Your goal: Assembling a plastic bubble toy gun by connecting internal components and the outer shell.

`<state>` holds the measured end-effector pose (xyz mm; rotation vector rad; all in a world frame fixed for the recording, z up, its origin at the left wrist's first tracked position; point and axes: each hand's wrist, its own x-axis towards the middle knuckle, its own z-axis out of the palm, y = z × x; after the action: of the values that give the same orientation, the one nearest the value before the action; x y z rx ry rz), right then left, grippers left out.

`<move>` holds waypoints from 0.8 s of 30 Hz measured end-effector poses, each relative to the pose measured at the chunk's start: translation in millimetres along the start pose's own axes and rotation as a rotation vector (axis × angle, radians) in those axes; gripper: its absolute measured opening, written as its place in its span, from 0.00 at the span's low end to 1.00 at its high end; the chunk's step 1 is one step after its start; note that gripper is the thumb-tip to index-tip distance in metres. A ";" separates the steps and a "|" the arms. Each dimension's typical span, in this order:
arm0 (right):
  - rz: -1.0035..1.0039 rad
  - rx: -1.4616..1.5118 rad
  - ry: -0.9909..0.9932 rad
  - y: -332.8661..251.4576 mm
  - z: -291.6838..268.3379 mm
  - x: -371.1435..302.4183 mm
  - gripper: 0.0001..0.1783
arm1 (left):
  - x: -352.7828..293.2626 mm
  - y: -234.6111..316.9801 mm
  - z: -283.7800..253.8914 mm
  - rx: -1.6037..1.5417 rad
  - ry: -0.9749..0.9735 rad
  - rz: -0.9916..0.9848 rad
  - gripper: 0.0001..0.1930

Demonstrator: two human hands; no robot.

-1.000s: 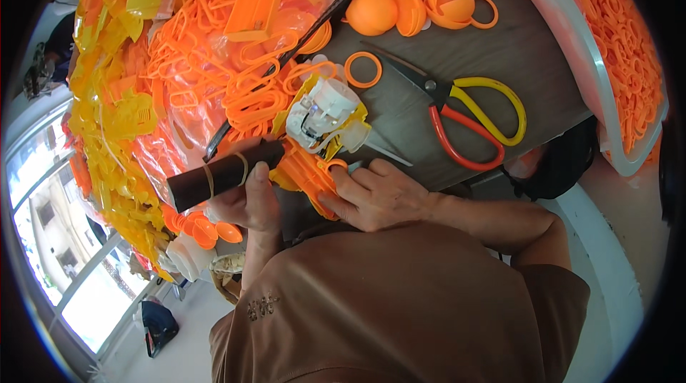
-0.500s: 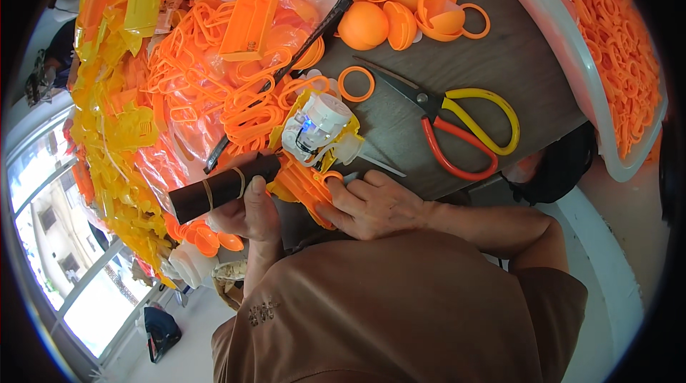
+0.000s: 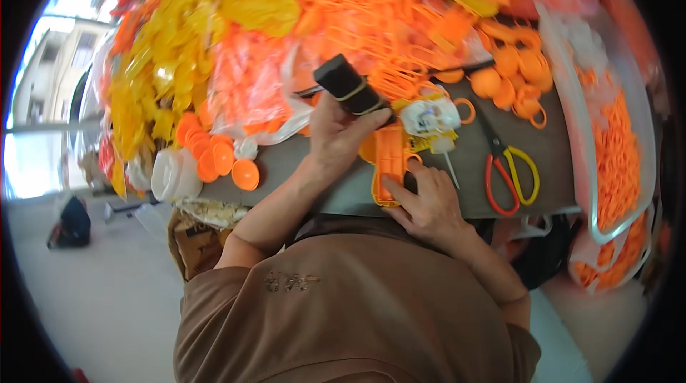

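Note:
My left hand is closed around a thick black block-shaped tool with a tan band round it. Its far end points up and left; I cannot tell its exact kind. Just right of that hand, a long orange plastic housing lies near the table's front edge. My right hand grips its near end, thumb and fingers pressed on it. Beside the housing sits a white and yellow mechanism with a thin pale rod sticking toward me.
Scissors with red and yellow handles lie on the right. Behind them are orange half-shells, and a clear tub of small orange rings stands far right. Heaped orange loops and yellow parts cover the back and left; orange cups lie nearer.
The view has turned and shifted, so the table sits more level. The black tool is now tilted more steeply in my left hand. My right hand stays on the orange housing.

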<state>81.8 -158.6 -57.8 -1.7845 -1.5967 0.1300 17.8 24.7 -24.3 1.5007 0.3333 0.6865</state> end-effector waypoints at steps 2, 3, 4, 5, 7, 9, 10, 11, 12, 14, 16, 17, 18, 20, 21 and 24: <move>-0.028 -0.042 0.005 -1.3 1.6 0.3 0.28 | -6.8 19.6 -9.7 -0.083 0.031 -0.024 0.16; -0.012 -0.076 0.026 -3.8 2.8 0.7 0.28 | -12.9 31.6 -14.3 -0.167 0.023 -0.076 0.16; -0.040 -0.086 0.013 -4.9 4.1 0.5 0.28 | -18.7 44.1 -18.3 -0.177 0.046 -0.054 0.16; -0.030 -0.112 0.038 -5.5 5.8 0.3 0.28 | -25.7 58.0 -24.8 -0.146 0.016 -0.189 0.17; -0.007 -0.154 0.058 -7.6 8.9 -1.3 0.28 | -39.0 61.3 -54.2 -0.010 -0.129 -0.422 0.20; -0.010 -0.168 0.054 -13.7 6.4 1.5 0.28 | -57.2 53.4 -86.3 0.168 -0.234 -0.436 0.20; 0.016 -0.173 0.057 -15.2 6.1 2.0 0.27 | -62.7 52.0 -94.7 0.356 -0.359 -0.469 0.20; 0.015 -0.167 0.066 -15.3 5.9 2.5 0.27 | -65.5 54.2 -98.2 0.347 -0.354 -0.456 0.20; 0.008 -0.179 0.063 -15.4 5.9 2.0 0.27 | -67.5 58.8 -99.0 0.470 -0.321 -0.493 0.19; 0.003 -0.165 0.076 -14.6 6.8 1.9 0.27 | -70.6 58.2 -104.1 0.582 -0.286 -0.520 0.18; -0.005 -0.178 0.079 -14.0 9.1 1.3 0.27 | -74.5 51.3 -111.0 0.750 -0.261 -0.437 0.16; -0.010 -0.182 0.086 -13.9 9.5 1.9 0.27 | -72.7 52.3 -113.2 0.743 -0.261 -0.431 0.16; -0.012 -0.189 0.082 -14.2 9.9 2.7 0.27 | -69.7 55.1 -115.0 0.944 -0.286 -0.216 0.16; -0.047 -0.194 0.087 -14.2 10.4 5.3 0.27 | -57.1 60.6 -115.3 1.132 -0.302 0.012 0.15; -0.049 -0.200 0.084 -14.6 10.8 5.9 0.27 | -46.9 64.1 -114.3 1.117 -0.214 0.082 0.15; -0.046 -0.202 0.092 -15.2 11.6 4.4 0.26 | 4.3 62.5 -133.0 1.254 -0.026 0.357 0.14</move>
<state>64.3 -150.1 -56.1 -1.8751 -1.6307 -0.1387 -71.8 128.8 27.9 2.8059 0.5237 0.7671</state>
